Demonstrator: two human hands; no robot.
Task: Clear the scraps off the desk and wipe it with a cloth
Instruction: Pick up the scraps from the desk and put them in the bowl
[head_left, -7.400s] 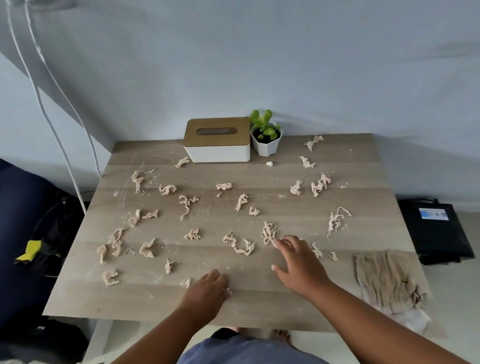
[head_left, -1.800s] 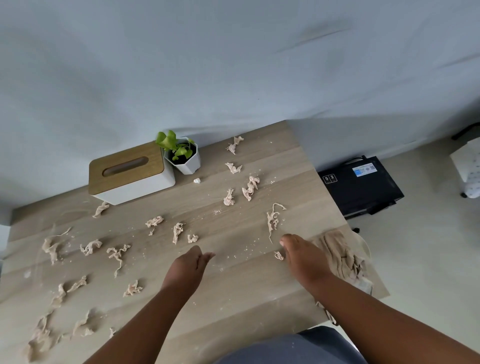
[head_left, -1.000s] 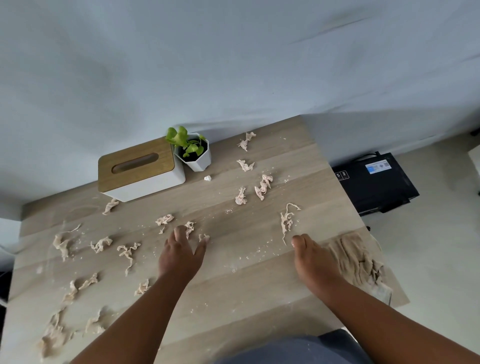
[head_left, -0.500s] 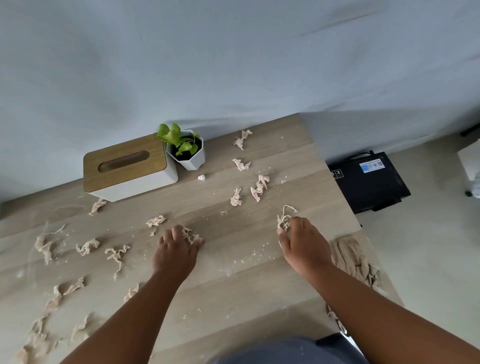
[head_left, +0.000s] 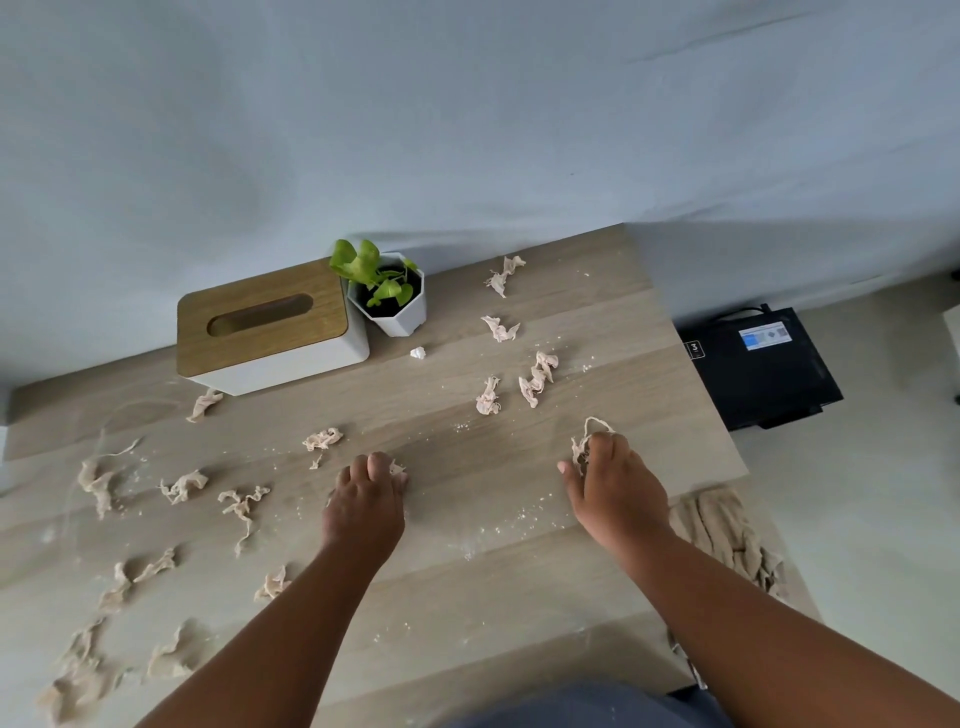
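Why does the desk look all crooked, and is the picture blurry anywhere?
Head view: the wide lens and tilted head make the desk slant and its edges bend. The middle is sharp, like the plant. The scraps in the near left corner look soft and smeared.

You are wearing a grey-blue fabric garment (head_left: 587, 709) at the lap; both forearms are showing bare, no sleeves, rings or watch.

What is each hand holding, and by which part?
The right hand pinches a stringy scrap by its near end. The left hand curls over a small scrap, most of it hidden.
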